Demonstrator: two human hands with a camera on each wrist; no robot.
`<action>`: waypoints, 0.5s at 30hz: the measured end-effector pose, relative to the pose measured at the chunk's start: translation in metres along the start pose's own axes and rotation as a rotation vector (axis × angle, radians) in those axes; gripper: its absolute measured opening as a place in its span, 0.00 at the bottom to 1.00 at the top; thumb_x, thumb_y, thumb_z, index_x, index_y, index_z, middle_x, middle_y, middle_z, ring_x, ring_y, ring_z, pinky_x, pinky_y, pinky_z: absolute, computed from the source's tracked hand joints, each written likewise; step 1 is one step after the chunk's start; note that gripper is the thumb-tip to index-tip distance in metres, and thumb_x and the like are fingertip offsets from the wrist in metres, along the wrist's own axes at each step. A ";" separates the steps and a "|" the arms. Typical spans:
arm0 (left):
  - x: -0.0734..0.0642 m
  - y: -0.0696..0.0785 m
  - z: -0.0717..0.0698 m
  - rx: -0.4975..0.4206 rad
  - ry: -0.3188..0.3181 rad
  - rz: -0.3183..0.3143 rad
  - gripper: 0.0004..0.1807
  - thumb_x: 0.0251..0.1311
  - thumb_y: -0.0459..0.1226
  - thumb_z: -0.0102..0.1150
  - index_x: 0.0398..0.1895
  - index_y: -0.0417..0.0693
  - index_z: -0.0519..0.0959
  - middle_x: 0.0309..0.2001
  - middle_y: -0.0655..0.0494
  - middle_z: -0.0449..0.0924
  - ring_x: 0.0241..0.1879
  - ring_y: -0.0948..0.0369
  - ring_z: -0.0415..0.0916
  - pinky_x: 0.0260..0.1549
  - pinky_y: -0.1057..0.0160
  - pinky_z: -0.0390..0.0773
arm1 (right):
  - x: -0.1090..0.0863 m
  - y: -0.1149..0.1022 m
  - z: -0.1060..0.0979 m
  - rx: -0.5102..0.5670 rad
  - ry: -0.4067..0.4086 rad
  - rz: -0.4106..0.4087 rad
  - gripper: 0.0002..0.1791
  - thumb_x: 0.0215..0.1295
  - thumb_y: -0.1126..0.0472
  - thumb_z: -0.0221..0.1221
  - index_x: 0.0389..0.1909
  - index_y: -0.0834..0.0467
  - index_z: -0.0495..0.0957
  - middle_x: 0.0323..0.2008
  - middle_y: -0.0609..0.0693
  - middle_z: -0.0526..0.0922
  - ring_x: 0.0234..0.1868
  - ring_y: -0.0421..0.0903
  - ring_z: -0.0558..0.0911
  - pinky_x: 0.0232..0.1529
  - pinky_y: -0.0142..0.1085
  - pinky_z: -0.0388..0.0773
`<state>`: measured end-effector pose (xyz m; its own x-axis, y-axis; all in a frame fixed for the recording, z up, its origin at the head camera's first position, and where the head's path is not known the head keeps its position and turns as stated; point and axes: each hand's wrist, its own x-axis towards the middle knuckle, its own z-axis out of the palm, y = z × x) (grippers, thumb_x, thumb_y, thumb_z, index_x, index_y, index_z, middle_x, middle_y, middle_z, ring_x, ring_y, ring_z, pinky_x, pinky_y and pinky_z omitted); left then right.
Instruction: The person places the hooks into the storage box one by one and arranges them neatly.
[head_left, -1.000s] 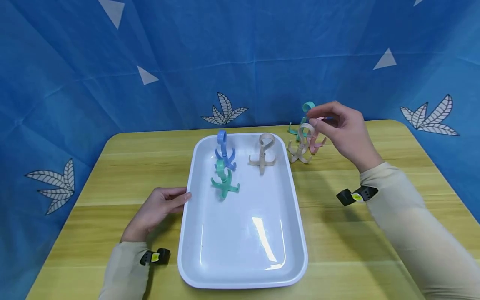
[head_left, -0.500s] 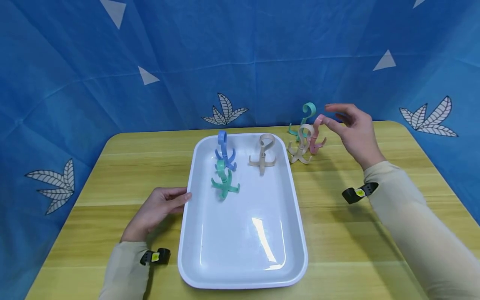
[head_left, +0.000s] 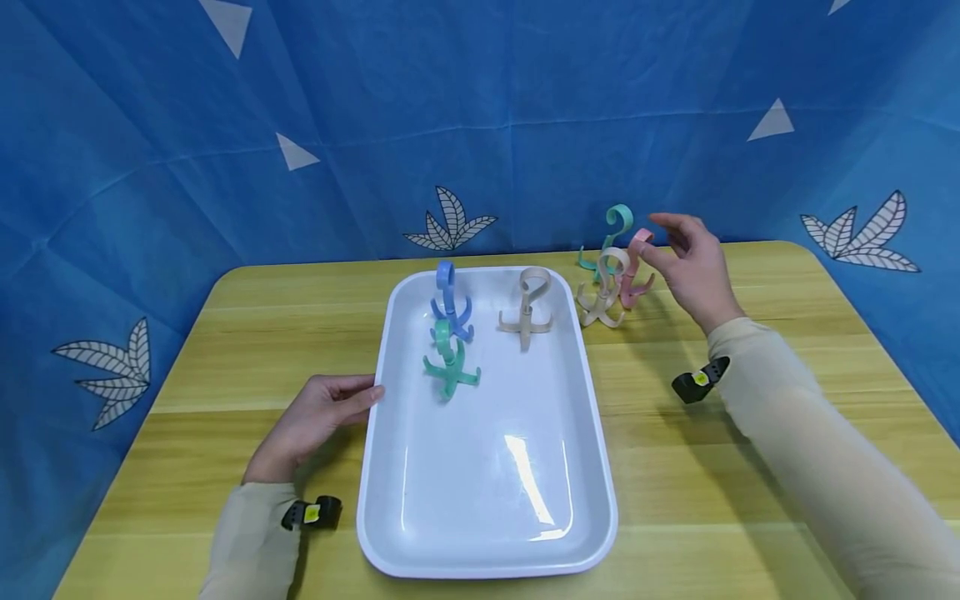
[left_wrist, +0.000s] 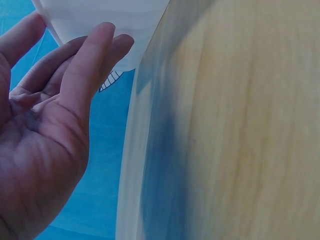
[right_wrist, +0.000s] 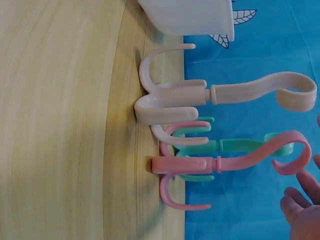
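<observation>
My left hand (head_left: 318,421) holds the white tray (head_left: 606,467) at its left side. The thumb is at the rim and the fingers lie along the outer wall, as the left wrist view shows. To the tray's right, my right hand (head_left: 693,271) is beside a pink four-pronged hanging hook (right_wrist: 187,165), thumb and index apart near its curled top. A beige hook (right_wrist: 175,97) stands in front of the pink one, and a green hook (head_left: 619,218) stands behind. All three stand upright on their prongs.
Inside the tray are a blue hook (head_left: 448,312), a green hook (head_left: 452,371) and a beige hook (head_left: 526,317). The wooden table (head_left: 675,500) ends at a blue patterned cloth (head_left: 525,125) at the back.
My right hand has moved from over the beige and pink hooks to the pink hook's right side, then slightly back left. The left hand and tray stay put.
</observation>
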<state>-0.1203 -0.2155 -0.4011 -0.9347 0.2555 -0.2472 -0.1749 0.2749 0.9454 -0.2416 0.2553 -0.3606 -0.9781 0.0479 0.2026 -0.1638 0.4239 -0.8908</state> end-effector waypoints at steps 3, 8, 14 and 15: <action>0.000 0.000 0.000 0.003 -0.001 0.003 0.26 0.68 0.42 0.61 0.60 0.30 0.75 0.54 0.38 0.79 0.49 0.53 0.81 0.48 0.58 0.82 | 0.001 0.001 0.001 -0.017 -0.006 0.005 0.30 0.70 0.52 0.60 0.68 0.62 0.68 0.63 0.57 0.65 0.68 0.52 0.65 0.70 0.39 0.60; 0.000 -0.001 0.000 0.003 0.006 0.007 0.26 0.68 0.42 0.61 0.60 0.29 0.75 0.54 0.38 0.79 0.49 0.53 0.81 0.47 0.58 0.82 | 0.004 0.006 0.003 -0.042 -0.032 -0.003 0.29 0.70 0.56 0.60 0.67 0.65 0.67 0.61 0.58 0.67 0.64 0.54 0.69 0.67 0.42 0.65; 0.000 -0.001 0.000 0.004 0.011 -0.002 0.27 0.67 0.43 0.62 0.60 0.30 0.75 0.54 0.38 0.79 0.48 0.54 0.81 0.47 0.58 0.82 | 0.006 0.010 0.004 -0.051 -0.028 0.020 0.28 0.71 0.57 0.59 0.67 0.64 0.67 0.61 0.59 0.71 0.62 0.52 0.72 0.63 0.39 0.70; 0.000 -0.001 0.000 0.002 0.012 -0.003 0.27 0.67 0.43 0.62 0.60 0.30 0.75 0.54 0.38 0.79 0.48 0.54 0.81 0.47 0.58 0.82 | 0.005 0.011 0.004 -0.047 -0.023 0.024 0.28 0.71 0.57 0.59 0.67 0.64 0.67 0.61 0.59 0.72 0.61 0.51 0.72 0.63 0.39 0.71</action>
<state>-0.1200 -0.2157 -0.4023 -0.9376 0.2439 -0.2478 -0.1773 0.2778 0.9441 -0.2492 0.2561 -0.3707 -0.9844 0.0375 0.1717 -0.1350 0.4647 -0.8751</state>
